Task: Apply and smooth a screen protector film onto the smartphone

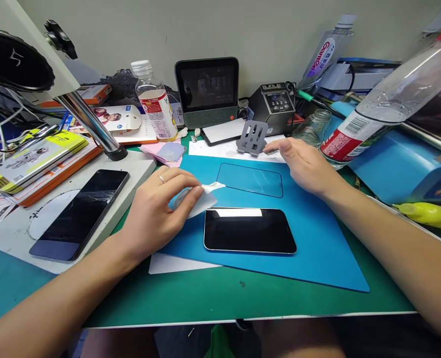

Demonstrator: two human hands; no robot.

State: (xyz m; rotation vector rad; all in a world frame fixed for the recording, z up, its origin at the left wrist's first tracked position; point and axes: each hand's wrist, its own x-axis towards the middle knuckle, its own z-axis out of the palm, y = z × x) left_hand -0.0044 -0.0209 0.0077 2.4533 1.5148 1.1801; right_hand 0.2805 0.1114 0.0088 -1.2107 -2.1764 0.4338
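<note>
My left hand (164, 206) is closed on a crumpled white wipe (204, 203), left of a smartphone (249, 233). The phone lies screen up on a blue mat (317, 248), with a bright reflection along its top edge. Behind it a clear screen protector (250, 180) with a thin black border lies flat on the mat. My right hand (304, 161) hovers over the mat's back right, fingers stretched out to the left and thumb raised. Its fingertips are close to a grey slotted phone stand (253, 136); whether they touch it I cannot tell.
Another dark phone (80, 214) rests on the white base of a metal-post stand (108, 144) at left. Behind are a labelled bottle (155, 102), a smart display (207, 89) and a black station (273, 105). A large tilted bottle (385, 104) stands right, near a blue device (403, 164).
</note>
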